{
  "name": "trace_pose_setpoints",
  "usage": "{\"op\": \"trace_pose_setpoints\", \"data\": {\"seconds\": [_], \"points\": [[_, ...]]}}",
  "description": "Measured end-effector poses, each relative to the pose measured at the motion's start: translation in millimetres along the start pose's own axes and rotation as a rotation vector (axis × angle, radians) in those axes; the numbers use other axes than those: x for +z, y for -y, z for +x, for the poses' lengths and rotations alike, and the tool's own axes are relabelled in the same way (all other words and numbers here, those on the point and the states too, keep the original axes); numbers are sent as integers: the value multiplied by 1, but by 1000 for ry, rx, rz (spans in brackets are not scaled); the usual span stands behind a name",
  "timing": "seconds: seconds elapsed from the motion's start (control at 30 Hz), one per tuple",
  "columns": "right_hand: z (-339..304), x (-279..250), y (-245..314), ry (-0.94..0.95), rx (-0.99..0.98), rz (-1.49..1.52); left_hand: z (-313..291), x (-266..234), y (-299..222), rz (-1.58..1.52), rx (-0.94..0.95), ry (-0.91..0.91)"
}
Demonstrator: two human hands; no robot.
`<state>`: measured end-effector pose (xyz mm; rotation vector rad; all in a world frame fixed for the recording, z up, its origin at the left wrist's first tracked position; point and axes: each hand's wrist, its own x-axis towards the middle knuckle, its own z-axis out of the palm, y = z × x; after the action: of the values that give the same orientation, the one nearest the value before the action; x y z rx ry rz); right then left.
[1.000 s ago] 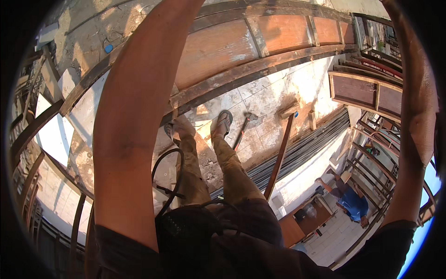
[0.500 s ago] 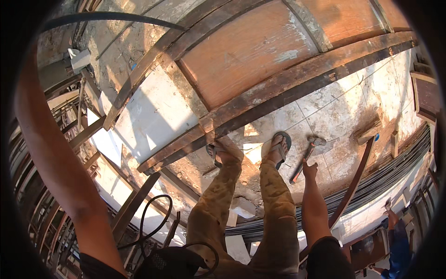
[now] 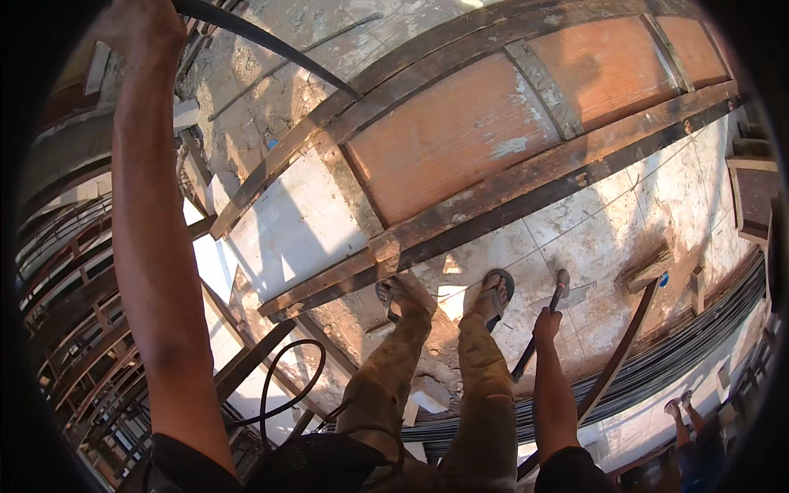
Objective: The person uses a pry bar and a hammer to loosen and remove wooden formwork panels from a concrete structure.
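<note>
Near right foot (image 3: 498, 294), hammer (image 3: 562, 279) in right hand (image 3: 546, 325), left hand (image 3: 146, 28) well apart

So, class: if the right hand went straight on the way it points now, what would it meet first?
Its hammer aside, the right hand would probably meet the near wooden rail of the panelled frame, though relative heights are unclear.

Worksite: panelled wooden frame (image 3: 493, 191), hammer (image 3: 526, 359)

The single head-worn fisheye view looks steeply down over the wearer's trousered legs (image 3: 485, 361), with the left forearm (image 3: 156, 238) near the lens and the panelled wooden frame (image 3: 547, 99) and hammer (image 3: 562, 280) farther off.
</note>
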<state>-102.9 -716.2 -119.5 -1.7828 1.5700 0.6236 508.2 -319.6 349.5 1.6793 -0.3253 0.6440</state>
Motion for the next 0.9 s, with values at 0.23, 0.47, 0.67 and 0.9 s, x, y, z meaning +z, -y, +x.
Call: {"op": "trace_pose_setpoints", "data": {"seconds": [0.23, 0.47, 0.67, 0.9], "points": [[-238, -203, 175, 456, -355, 308, -10, 48, -49, -58, -349, -3], [-487, -344, 417, 541, -1138, 534, -38, 40, -71, 3, -516, 97], [-627, -344, 506, 349, -1521, 880, -35, 27, -87, 10, -483, 121], [-628, -303, 501, 500, -1191, 253, -29, -19, -69, -48, -492, 200]]}}
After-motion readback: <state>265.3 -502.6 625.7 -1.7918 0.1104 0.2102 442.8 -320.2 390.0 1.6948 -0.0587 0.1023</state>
